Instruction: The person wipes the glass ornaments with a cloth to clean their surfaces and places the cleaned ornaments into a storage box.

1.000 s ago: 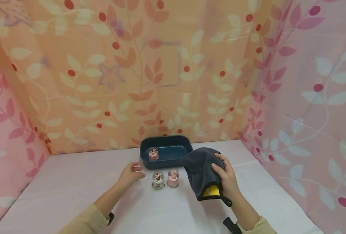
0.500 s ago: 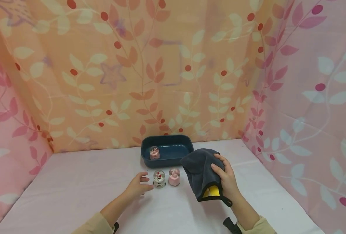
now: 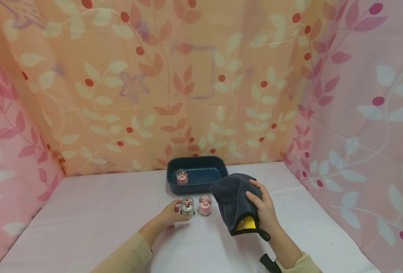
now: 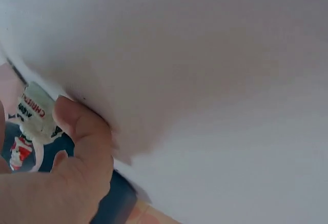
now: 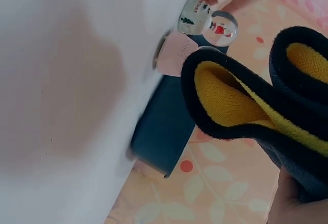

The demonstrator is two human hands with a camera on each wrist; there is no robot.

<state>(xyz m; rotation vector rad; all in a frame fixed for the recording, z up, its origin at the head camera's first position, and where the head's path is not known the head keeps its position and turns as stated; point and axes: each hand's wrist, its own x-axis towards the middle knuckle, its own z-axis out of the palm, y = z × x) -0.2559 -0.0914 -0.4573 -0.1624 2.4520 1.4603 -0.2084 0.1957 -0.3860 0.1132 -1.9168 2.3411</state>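
My left hand point(image 3: 172, 214) is at a snow globe with a white base point(image 3: 187, 207), thumb across its front and fingers curved round its left side. The left wrist view shows lettering on that base point(image 4: 37, 112) and a small red-and-white figure. Just right of it, a pink snow globe point(image 3: 205, 206) stands upright on the table. My right hand point(image 3: 264, 206) grips a bunched dark grey cloth point(image 3: 235, 201) with black edging, a hanging loop and a yellow inner side point(image 5: 225, 98). The cloth is raised in front of the box's right end; part of the right fingers is hidden.
A dark blue rectangular box point(image 3: 206, 187) stands at the back of the white-covered table point(image 3: 113, 204). Another pink snow globe point(image 3: 182, 177) sits inside its left part. Leaf-patterned curtains point(image 3: 174, 94) enclose the back and sides.
My left hand has moved right, from beside the box's front left corner to the white-based snow globe. The right hand keeps holding the cloth in place. The view has shifted slightly.
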